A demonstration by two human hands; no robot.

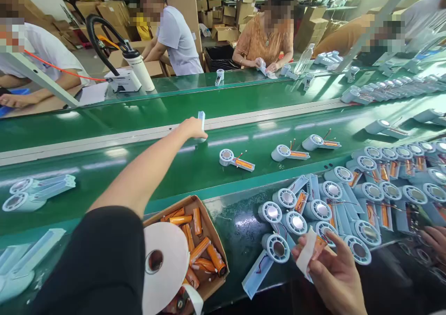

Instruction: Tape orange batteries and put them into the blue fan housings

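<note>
My left hand (pixel 193 127) reaches far across the green conveyor belt (pixel 174 166) and is closed round a pale blue fan housing (pixel 201 120) at the belt's middle divider. My right hand (pixel 332 273) stays near the front edge, pinching an orange battery with a strip of white tape (pixel 311 252). Just in front of it lies a heap of open pale blue fan halves (pixel 313 210), several with orange batteries inside. A cardboard box of orange batteries (pixel 197 240) stands by my left arm, with a white tape roll (pixel 163 268) leaning against it.
Three fan halves with batteries (pixel 237 159) lie on the belt. Closed fan shells (pixel 35 192) rest at the left. Several people work across the belt, near a white bottle (pixel 141 71) and cartons. Another person's hand (pixel 435 240) shows at the right edge.
</note>
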